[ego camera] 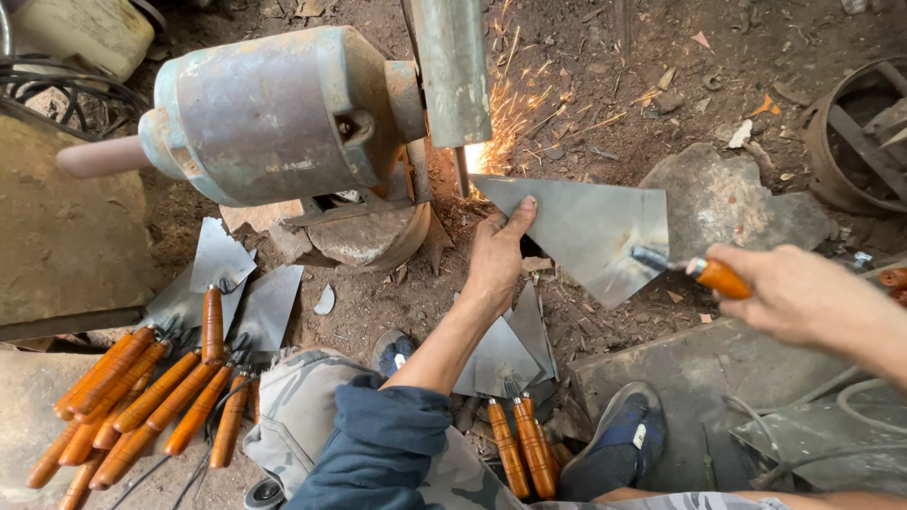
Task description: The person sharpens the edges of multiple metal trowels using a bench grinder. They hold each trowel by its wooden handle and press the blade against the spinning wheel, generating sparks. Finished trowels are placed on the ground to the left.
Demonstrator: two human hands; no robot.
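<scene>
Hands (496, 255) (794, 293) hold flat grey triangular trowel (586, 227), orange handle, tip sparking.

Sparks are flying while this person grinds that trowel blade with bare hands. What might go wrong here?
Sparks spray off the grinding wheel close to the bare left hand pressed on the trowel blade, so a burn or slipped finger seems possible. The right hand holds only the orange handle; a snag might wrench the blade loose. Finished trowels and more blades crowd the feet, which could trip the person.
</scene>
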